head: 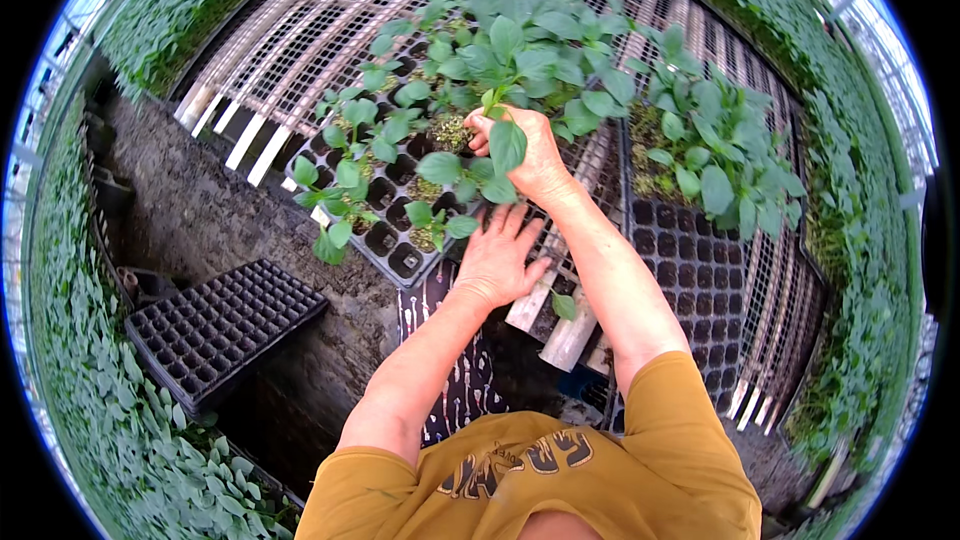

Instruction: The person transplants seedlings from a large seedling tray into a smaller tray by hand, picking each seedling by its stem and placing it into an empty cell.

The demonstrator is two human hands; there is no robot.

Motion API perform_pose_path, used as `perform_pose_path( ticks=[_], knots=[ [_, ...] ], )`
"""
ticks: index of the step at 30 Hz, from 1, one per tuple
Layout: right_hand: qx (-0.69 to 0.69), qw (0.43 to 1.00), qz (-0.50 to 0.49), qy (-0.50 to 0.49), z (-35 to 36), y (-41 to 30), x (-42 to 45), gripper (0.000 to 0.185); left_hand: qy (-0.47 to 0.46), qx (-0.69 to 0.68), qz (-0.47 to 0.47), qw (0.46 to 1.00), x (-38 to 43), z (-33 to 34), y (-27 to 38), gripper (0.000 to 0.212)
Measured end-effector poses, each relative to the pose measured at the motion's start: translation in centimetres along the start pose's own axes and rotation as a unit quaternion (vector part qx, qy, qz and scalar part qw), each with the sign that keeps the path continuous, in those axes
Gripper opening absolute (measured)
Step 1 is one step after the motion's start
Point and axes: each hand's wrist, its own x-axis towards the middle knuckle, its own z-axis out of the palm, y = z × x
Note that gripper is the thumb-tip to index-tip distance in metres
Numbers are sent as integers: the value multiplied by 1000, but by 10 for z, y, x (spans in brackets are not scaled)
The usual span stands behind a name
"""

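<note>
My right hand (525, 146) pinches the stem of a leafy green seedling (491, 94), its fingers beside a mossy root plug (450, 132). Below it, my left hand (499, 259) lies with its fingers spread at the right edge of a black plastic cell tray (424, 266); it holds nothing, and its fingertips are partly under leaves. That tray sits tilted on the slatted bench, some cells bare and others with seedlings. A dense cluster of seedlings (562, 30) stands behind my right hand.
To the right, another cell tray (675, 255) has seedlings (720, 142) at its far end and bare cells nearer me. A stack of cell trays (225, 322) stands at lower left. Mesh and pale slats form the bench (330, 22). Dense rows of plants (847, 187) curve around the surroundings.
</note>
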Motion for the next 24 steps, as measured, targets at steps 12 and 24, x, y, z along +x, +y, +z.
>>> perform_pose_path(
  ticks=[12, 24],
  knots=[
    [51, 968, 82, 231, -146, -64, -183, 19, 44, 56, 38, 997, 5, -1, 9, 53],
    [-207, 889, 200, 357, -315, -31, -250, 23, 41, 71, 55, 995, 6, 4, 10, 55]
  ],
)
